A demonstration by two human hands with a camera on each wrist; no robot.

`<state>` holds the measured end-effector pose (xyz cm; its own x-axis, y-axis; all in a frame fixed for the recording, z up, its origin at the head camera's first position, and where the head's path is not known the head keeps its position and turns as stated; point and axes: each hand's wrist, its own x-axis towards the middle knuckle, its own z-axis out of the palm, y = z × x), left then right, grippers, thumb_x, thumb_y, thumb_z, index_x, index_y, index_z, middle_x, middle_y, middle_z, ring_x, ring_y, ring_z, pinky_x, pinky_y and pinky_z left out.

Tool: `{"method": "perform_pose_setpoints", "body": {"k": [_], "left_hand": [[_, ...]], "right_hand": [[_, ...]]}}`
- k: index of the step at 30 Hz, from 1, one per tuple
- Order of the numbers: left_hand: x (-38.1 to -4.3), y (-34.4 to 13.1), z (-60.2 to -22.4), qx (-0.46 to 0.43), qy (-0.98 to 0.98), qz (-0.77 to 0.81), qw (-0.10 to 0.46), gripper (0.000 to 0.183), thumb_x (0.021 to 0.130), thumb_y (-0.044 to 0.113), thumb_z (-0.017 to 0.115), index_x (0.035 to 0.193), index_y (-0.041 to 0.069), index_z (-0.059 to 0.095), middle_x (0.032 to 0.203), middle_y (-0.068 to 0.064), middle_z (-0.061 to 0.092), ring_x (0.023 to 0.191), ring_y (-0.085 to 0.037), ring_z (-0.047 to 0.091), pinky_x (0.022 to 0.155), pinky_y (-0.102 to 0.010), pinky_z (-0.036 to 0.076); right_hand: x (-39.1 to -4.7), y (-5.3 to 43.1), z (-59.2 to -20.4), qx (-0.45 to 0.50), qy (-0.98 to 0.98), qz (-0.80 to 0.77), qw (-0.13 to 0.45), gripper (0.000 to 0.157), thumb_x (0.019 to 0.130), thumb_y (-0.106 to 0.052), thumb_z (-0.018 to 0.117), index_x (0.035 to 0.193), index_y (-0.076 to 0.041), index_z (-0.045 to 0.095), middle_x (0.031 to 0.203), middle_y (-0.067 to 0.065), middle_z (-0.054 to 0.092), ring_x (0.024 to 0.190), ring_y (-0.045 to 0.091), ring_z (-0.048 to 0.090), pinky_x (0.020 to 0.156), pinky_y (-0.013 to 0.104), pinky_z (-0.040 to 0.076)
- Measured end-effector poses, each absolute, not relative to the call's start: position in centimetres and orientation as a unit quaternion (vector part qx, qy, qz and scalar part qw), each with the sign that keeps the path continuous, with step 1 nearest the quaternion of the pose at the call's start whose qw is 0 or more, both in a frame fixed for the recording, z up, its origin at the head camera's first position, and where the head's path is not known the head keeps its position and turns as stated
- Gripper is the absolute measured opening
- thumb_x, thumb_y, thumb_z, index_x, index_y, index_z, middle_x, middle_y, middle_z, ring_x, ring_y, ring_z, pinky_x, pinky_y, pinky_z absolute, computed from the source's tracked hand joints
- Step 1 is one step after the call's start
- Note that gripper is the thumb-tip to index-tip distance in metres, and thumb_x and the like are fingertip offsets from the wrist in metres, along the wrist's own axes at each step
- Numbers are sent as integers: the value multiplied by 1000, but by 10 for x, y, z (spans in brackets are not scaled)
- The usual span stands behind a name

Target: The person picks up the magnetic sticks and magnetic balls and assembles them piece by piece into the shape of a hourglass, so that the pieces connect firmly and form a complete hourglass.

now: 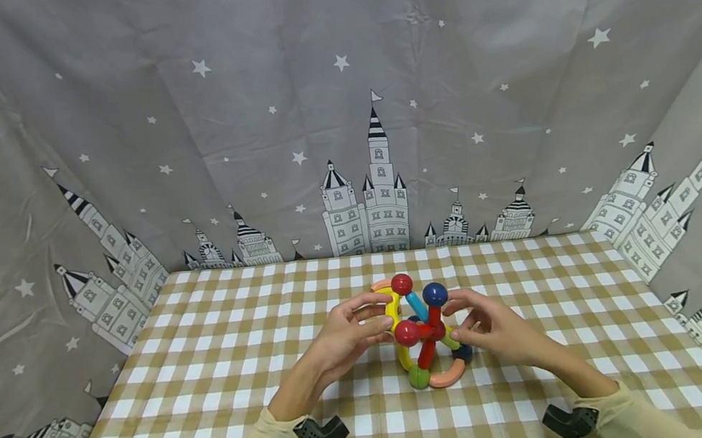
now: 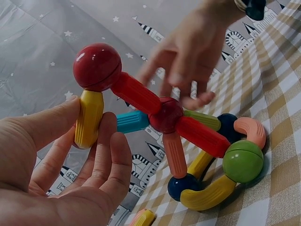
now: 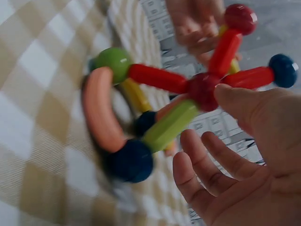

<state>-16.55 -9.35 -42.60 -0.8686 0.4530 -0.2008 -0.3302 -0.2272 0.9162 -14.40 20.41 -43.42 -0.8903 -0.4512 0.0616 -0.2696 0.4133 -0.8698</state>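
Observation:
A construction of coloured rods and balls stands on the checked cloth between both hands. My left hand [image 1: 351,331] pinches a yellow curved rod [image 2: 89,117] under a red ball [image 2: 97,67] between thumb and fingers. Straight red rods join a central red ball [image 2: 165,115] to that ball, to a green ball [image 2: 243,161] at the base and to a raised dark blue ball [image 3: 283,70]. My right hand [image 1: 500,325] is at the other side with loosely bent, spread fingers. Its thumb tip overlaps the central ball in the right wrist view.
A brown-and-white checked cloth [image 1: 213,379] covers the table. Behind the table hangs a grey curtain [image 1: 287,111] printed with castles and stars. A peach and yellow piece [image 2: 143,217] lies on the cloth beyond the construction.

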Motion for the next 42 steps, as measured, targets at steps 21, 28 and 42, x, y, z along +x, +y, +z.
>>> {"method": "perform_pose_setpoints", "body": {"k": [21,28,42], "left_hand": [[-164,-93,-423,49,574,779,248,35,95,4,72,129,2,64,128,-17,61,108,-24,64,92,-43,57],[-164,-98,-424,46,576,780,238,37,94,3,73,130,2,63,130,-16,59,109,-24,62,95,-45,55],[-164,-132,-429,51,590,774,226,43,95,9,73,136,2,61,128,-16,61,112,-27,63,97,-41,55]], "right_hand": [[-144,198,-459,-217,871,-437,63,24,92,-15,78,115,-11,72,107,4,72,81,13,64,73,27,55],[-146,190,-459,-224,866,-441,71,23,93,-16,77,114,-11,73,108,4,71,81,13,62,73,27,54],[-153,157,-463,-235,859,-448,76,24,92,-16,78,115,-12,73,109,4,71,82,14,63,73,27,54]]}}
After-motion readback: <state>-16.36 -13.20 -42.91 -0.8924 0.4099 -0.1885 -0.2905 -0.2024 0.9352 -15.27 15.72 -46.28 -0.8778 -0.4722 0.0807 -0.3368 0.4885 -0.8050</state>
